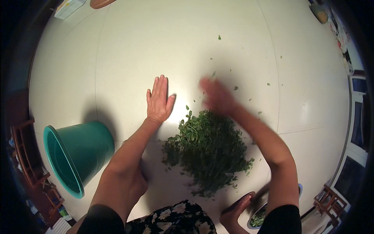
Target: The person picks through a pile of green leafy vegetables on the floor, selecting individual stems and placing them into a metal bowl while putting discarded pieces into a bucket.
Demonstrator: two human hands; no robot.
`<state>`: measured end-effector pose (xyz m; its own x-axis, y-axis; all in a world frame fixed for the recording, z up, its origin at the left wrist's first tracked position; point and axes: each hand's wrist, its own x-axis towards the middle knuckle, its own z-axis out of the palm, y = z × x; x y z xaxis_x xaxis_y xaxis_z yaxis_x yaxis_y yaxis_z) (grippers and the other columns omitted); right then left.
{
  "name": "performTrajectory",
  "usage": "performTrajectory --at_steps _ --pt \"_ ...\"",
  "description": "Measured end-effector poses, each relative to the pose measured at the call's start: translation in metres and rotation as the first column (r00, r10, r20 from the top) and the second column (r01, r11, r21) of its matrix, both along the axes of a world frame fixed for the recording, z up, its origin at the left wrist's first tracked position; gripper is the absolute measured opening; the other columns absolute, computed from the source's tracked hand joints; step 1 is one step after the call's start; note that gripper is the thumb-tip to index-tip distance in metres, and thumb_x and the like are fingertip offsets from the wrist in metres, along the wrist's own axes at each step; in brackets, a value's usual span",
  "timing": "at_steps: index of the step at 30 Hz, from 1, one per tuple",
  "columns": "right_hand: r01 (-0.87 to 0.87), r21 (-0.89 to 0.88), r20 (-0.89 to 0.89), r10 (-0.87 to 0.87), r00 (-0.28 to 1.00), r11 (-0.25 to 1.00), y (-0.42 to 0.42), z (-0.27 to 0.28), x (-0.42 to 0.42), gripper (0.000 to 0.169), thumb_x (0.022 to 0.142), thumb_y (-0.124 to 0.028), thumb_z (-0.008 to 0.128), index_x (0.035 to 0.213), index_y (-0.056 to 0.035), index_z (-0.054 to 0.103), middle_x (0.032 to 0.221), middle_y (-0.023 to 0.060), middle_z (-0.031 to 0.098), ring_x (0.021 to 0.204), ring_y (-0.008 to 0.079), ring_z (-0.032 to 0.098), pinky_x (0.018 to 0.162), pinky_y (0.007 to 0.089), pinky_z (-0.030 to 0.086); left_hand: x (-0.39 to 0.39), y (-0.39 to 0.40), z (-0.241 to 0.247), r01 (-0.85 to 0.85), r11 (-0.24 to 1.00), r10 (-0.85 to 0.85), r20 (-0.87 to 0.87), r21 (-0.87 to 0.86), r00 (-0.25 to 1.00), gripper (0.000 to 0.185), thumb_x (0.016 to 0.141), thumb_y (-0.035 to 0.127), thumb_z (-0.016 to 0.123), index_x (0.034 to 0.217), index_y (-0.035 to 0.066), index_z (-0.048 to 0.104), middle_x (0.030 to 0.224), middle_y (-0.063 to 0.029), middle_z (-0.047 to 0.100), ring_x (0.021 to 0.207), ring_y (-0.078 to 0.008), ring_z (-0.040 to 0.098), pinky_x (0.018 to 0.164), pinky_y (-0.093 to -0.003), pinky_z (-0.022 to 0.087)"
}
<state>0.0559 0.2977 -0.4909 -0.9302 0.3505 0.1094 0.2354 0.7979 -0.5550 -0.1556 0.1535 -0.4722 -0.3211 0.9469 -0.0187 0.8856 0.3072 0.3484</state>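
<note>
A heap of leafy green stems (pixel 209 149) lies on the pale tiled floor (pixel 175 35) in front of me. Just left of its upper edge, my left hand (pixel 159 102) rests palm down with its fingers straight and nothing in it. My right hand (pixel 217 95) is blurred by motion over the heap's upper edge; its fingers and whether it holds anything cannot be made out. Loose leaves (pixel 236 88) are scattered on the floor above and to the right of the heap.
On the left a green plastic bucket (pixel 87 149) lies on its side, mouth facing left. A basin with greens (pixel 257 219) is partly hidden by my right arm, beside my foot (pixel 238 209). Small wooden stools (pixel 330 201) stand at the right edge. A white box (pixel 68 8) is at upper left.
</note>
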Motion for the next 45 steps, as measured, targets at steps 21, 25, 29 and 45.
performTrajectory --at_steps 21,25,29,45 --pt "0.145 0.154 0.208 -0.175 0.962 0.977 0.010 0.069 0.117 0.039 0.084 -0.021 0.051 0.118 -0.0026 0.047 0.120 0.0186 0.048 0.110 0.0317 0.046 0.093 0.0394 0.039 0.005 0.007 0.010 -0.034 0.998 0.033 -0.035 -0.049 0.999 0.066 0.082 0.034 0.046 0.137 0.008 0.022 0.145 -0.0070 0.017 0.135 -0.0230 0.013 0.103 -0.0546 0.013" --pt "0.621 0.487 0.049 -0.729 0.682 0.614 0.060 0.038 0.145 0.038 0.083 -0.019 0.054 0.116 -0.0013 0.048 0.118 0.0203 0.048 0.109 0.0355 0.046 0.094 0.0385 0.039 0.012 0.014 0.006 -0.003 0.999 0.002 -0.034 -0.039 0.999 0.065 0.082 0.034 0.045 0.137 0.008 0.022 0.145 -0.0066 0.017 0.135 -0.0230 0.014 0.103 -0.0542 0.014" --pt "0.336 0.211 0.085 -0.360 0.929 0.918 0.004 0.054 0.144 0.031 0.081 -0.017 0.055 0.108 -0.0028 0.052 0.103 0.0163 0.054 0.099 0.0331 0.051 0.085 0.0386 0.043 0.006 0.005 0.004 -0.021 0.999 0.018 -0.078 -0.035 0.997 0.065 0.082 0.034 0.045 0.137 0.008 0.022 0.145 -0.0062 0.017 0.135 -0.0230 0.014 0.102 -0.0544 0.015" --pt "0.580 0.513 0.513 -0.768 0.384 0.633 0.221 0.028 0.135 0.063 0.087 -0.043 0.043 0.134 -0.0052 0.025 0.143 0.0160 0.017 0.131 0.0298 0.019 0.101 0.0481 0.029 0.013 0.014 0.004 0.021 1.000 -0.021 -0.056 0.001 0.998 0.065 0.080 0.024 0.049 0.137 0.007 0.022 0.144 -0.0105 0.020 0.134 -0.0271 0.015 0.101 -0.0556 0.014"
